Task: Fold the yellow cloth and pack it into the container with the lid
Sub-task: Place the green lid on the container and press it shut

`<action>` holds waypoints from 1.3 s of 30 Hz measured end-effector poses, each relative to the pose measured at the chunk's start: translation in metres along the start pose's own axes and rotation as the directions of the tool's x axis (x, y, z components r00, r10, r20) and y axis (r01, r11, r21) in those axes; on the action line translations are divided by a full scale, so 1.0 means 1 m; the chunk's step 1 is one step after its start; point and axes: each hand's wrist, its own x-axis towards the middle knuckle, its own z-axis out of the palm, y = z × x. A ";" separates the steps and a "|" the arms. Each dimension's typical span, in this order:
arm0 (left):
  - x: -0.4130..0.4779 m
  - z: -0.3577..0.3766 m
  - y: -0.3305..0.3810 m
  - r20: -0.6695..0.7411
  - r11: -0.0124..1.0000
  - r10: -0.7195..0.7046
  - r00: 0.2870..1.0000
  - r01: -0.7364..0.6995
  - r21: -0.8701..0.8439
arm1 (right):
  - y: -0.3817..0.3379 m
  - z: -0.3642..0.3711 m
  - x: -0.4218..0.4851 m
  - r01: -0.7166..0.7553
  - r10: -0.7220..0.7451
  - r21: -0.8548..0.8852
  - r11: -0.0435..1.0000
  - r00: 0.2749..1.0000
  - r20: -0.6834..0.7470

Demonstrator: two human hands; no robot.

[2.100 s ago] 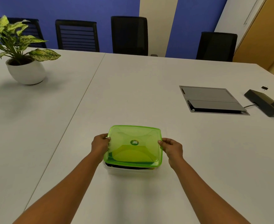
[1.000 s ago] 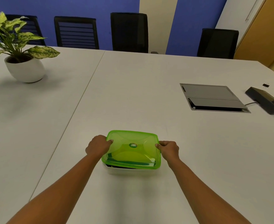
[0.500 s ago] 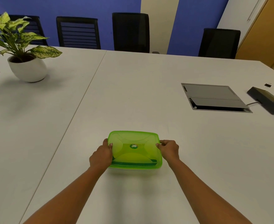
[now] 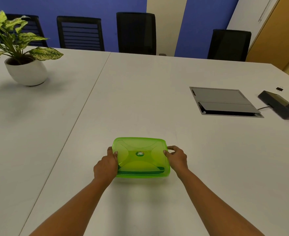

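A translucent green lid (image 4: 140, 155) lies flat on top of the container (image 4: 141, 176), whose pale wall barely shows under the lid's front edge. The yellow cloth shows only as a yellowish tint through the lid. My left hand (image 4: 106, 165) grips the lid's left edge, thumb on top. My right hand (image 4: 176, 158) holds the right edge, thumb on the lid and fingers curled beside it. Both sit on the white table (image 4: 140, 103) near its front.
A potted plant (image 4: 23, 65) stands at the far left. A grey cable hatch (image 4: 223, 102) is set into the table at the right, with a dark device (image 4: 280, 104) and its cable beyond it. Black chairs (image 4: 136, 32) line the far edge.
The lid was tilted up at the front, showing the container's white wall; it has come down flat over the container. Both hands stayed on the lid's sides.
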 end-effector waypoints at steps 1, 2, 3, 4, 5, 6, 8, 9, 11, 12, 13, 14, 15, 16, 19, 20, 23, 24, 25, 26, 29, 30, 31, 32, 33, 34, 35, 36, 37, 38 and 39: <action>0.000 0.000 0.000 -0.001 1.000 0.000 1.000 0.000 0.001 | 0.000 0.001 -0.001 0.001 -0.001 -0.012 1.000 1.000 0.001; 0.000 0.000 0.000 -0.003 1.000 0.002 1.000 -0.002 0.004 | 0.000 0.002 -0.002 0.000 0.000 -0.032 0.999 1.000 0.002; 0.000 0.000 0.000 -0.005 1.000 0.006 1.000 -0.006 0.006 | 0.002 0.004 -0.003 -0.007 0.007 -0.054 0.999 1.000 0.002; 0.000 0.000 0.000 -0.009 1.000 0.012 1.000 -0.012 0.007 | 0.003 0.005 -0.005 -0.019 0.019 -0.074 0.997 1.000 0.005; 0.000 0.000 0.000 -0.012 1.000 0.016 1.000 -0.016 0.008 | 0.005 0.007 -0.007 -0.034 0.035 -0.094 0.995 0.999 0.009; 0.000 0.001 0.000 -0.015 1.000 0.016 1.000 -0.016 0.007 | 0.007 0.010 -0.009 -0.046 0.048 -0.110 0.993 0.999 0.009; 0.000 0.001 0.001 -0.018 1.000 0.011 1.000 -0.011 0.004 | 0.011 0.015 -0.013 -0.072 0.073 -0.131 0.989 0.997 -0.001; 0.000 0.001 0.001 -0.020 1.000 0.009 1.000 -0.009 0.002 | 0.013 0.017 -0.015 -0.089 0.089 -0.135 0.987 0.996 -0.007; 0.000 0.002 0.001 -0.024 1.000 0.007 1.000 -0.007 0.000 | 0.016 0.021 -0.019 -0.125 0.123 -0.143 0.982 0.992 -0.023; 0.000 0.002 0.000 -0.024 1.000 0.005 1.000 -0.005 0.000 | 0.018 0.023 -0.020 -0.134 0.131 -0.148 0.980 0.991 -0.032; 0.000 0.002 0.000 -0.024 1.000 0.003 1.000 -0.003 0.002 | 0.020 0.024 -0.020 -0.137 0.132 -0.155 0.978 0.990 -0.042; 0.001 0.003 -0.001 -0.024 1.000 0.001 1.000 -0.001 0.003 | 0.021 0.025 -0.020 -0.133 0.126 -0.161 0.978 0.991 -0.053; 0.001 0.003 0.000 -0.023 1.000 0.001 1.000 0.000 0.004 | 0.023 0.025 -0.020 -0.126 0.117 -0.169 0.978 0.991 -0.063; 0.001 0.003 0.000 -0.022 1.000 0.000 1.000 0.000 0.003 | 0.023 0.026 -0.019 -0.118 0.107 -0.176 0.977 0.992 -0.071; 0.001 0.002 0.000 -0.018 1.000 -0.004 1.000 0.004 -0.003 | 0.024 0.026 -0.016 -0.094 0.081 -0.190 0.977 0.994 -0.078; 0.001 0.002 0.001 -0.017 1.000 -0.005 1.000 0.005 -0.005 | 0.024 0.026 -0.016 -0.087 0.073 -0.195 0.977 0.994 -0.077; 0.001 0.003 0.000 -0.016 1.000 -0.005 1.000 0.005 0.004 | 0.025 0.026 -0.016 -0.070 0.055 -0.204 0.976 0.996 -0.077; 0.001 0.003 0.000 -0.016 1.000 -0.005 1.000 0.005 0.003 | 0.025 0.026 -0.015 -0.066 0.051 -0.204 0.977 0.996 -0.076; 0.001 0.003 0.001 -0.016 1.000 -0.005 1.000 0.005 0.001 | 0.025 0.026 -0.015 -0.064 0.050 -0.202 0.977 0.996 -0.075; 0.001 0.003 0.001 -0.015 1.000 -0.005 1.000 0.005 -0.001 | 0.025 0.026 -0.016 -0.064 0.050 -0.200 0.978 0.996 -0.075; 0.001 0.002 0.001 -0.012 1.000 -0.009 1.000 0.008 -0.003 | 0.024 0.026 -0.016 -0.058 0.045 -0.190 0.980 0.996 -0.074; 0.001 0.003 0.001 -0.012 1.000 -0.009 1.000 0.009 -0.004 | 0.024 0.026 -0.016 -0.053 0.041 -0.180 0.982 0.997 -0.068; 0.001 0.002 0.001 -0.014 1.000 -0.008 1.000 0.008 -0.004 | 0.024 0.026 -0.017 -0.048 0.038 -0.168 0.985 0.997 -0.060; 0.001 0.002 0.001 -0.015 1.000 -0.007 1.000 0.007 -0.001 | 0.025 0.027 -0.017 -0.042 0.034 -0.152 0.987 0.998 -0.054; 0.001 0.002 0.001 -0.017 1.000 -0.004 1.000 0.004 0.002 | 0.024 0.027 -0.017 -0.043 0.038 -0.134 0.990 0.998 -0.045; 0.001 0.002 0.002 -0.019 1.000 -0.002 1.000 0.002 0.004 | 0.024 0.026 -0.017 -0.051 0.047 -0.113 0.992 0.998 -0.039; 0.000 0.002 0.002 -0.021 1.000 0.001 1.000 -0.001 0.006 | 0.023 0.025 -0.018 -0.074 0.071 -0.088 0.993 0.997 -0.033; 0.000 0.002 0.002 -0.023 1.000 0.003 1.000 -0.003 0.008 | 0.022 0.024 -0.018 -0.108 0.107 -0.058 0.992 0.994 -0.025; -0.001 0.001 0.002 -0.024 1.000 0.004 1.000 -0.004 0.011 | 0.021 0.024 -0.019 -0.162 0.162 -0.027 0.986 0.987 -0.015; -0.001 0.000 0.002 -0.024 1.000 0.003 1.000 -0.003 0.015 | 0.022 0.025 -0.020 -0.217 0.217 -0.003 0.976 0.976 -0.005; -0.001 0.000 0.003 -0.025 1.000 0.002 1.000 -0.002 0.017 | 0.022 0.026 -0.021 -0.266 0.266 0.009 0.964 0.964 -0.002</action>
